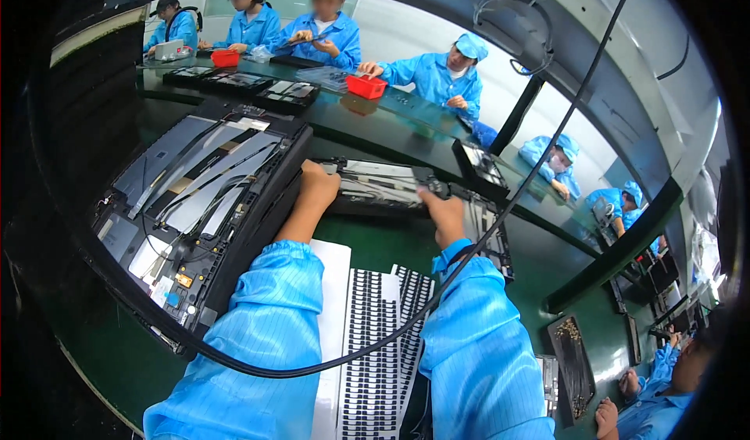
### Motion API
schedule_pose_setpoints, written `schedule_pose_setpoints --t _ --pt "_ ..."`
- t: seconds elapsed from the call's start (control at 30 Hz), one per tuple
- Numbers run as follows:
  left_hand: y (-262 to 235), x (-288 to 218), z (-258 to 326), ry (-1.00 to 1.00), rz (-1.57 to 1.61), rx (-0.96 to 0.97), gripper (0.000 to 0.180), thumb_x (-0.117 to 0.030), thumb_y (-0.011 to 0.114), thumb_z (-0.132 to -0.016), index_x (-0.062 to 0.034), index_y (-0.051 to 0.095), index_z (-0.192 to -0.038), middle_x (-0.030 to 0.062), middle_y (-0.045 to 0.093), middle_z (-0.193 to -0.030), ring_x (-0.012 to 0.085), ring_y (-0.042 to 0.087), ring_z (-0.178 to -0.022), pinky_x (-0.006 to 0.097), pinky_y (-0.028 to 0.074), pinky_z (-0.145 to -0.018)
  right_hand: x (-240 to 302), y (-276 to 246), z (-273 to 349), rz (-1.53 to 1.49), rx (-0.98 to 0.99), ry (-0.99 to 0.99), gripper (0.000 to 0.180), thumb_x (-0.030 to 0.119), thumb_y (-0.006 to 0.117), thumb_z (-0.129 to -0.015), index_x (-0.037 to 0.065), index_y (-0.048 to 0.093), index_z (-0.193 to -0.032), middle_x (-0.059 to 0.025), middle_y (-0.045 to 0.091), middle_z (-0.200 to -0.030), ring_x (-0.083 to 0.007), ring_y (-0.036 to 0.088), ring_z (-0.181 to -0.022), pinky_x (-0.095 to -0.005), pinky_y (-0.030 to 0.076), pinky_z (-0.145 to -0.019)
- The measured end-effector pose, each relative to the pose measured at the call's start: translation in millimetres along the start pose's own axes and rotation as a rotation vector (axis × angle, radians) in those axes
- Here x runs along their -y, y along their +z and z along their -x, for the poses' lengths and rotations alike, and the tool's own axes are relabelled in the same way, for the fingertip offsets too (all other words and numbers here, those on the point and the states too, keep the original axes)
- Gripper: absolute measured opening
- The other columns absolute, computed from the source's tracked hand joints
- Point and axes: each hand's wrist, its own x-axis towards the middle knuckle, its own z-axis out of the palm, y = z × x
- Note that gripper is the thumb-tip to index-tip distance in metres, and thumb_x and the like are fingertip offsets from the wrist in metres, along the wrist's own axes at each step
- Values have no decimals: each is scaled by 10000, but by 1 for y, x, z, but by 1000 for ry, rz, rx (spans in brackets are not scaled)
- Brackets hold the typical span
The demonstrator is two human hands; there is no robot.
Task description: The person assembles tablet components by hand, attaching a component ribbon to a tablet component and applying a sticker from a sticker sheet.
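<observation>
A black device panel (379, 181) with silver-grey strips and dark cables lies across the green bench ahead of me, gripped from both ends. At its left end my left hand (319, 188) is closed round the edge. My right hand (445, 213) grasps the right end, slightly blurred, its fingers partly hidden behind the panel. Close to my left hand rises a tall stack of similar black panels (211, 178), the top one showing grey plates, cables and a small orange part. Another such panel (492, 233) lies beside my right hand.
Below my hands lie white sheets of black stickers (369, 346). A black cable (406, 327) loops across in front of my forearms. At right are a dark tray of small brass-coloured parts (574, 362) and a green post (617, 245). Several co-workers in blue sit across the bench near red bins (366, 87).
</observation>
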Motion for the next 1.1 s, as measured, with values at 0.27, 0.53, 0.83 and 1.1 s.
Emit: schedule_pose_setpoints --t 0.27,0.53,0.83,1.1 --pt "-18 4 3 -707 1277 473 170 -89 620 -669 23 557 -782 138 586 -736 242 590 -616 407 494 -600 67 -104 24 -456 365 60 390 409 635 -717 41 549 -815 -46 544 -773 -147 472 -653 -309 401 -595" --pt "-25 -12 4 -505 1732 493 100 -46 598 -707 -6 554 -788 115 584 -768 238 589 -712 361 492 -688 -47 -134 13 323 134 256 348 188 764 -535 -86 596 -668 -113 594 -646 -197 560 -578 -308 419 -523" --pt "-26 -21 9 -424 1779 430 76 -41 590 -729 -11 564 -795 109 594 -766 222 597 -696 346 499 -672 -33 -105 12 -63 151 471 284 63 795 -468 -34 592 -640 -78 582 -632 -189 529 -520 -318 392 -464" --pt "-20 -13 8 -429 1899 433 93 -70 586 -751 2 561 -804 140 590 -796 249 588 -741 357 492 -720 -56 -76 -16 82 206 170 81 -33 641 -519 -54 613 -592 -115 591 -581 -197 561 -520 -289 421 -462"
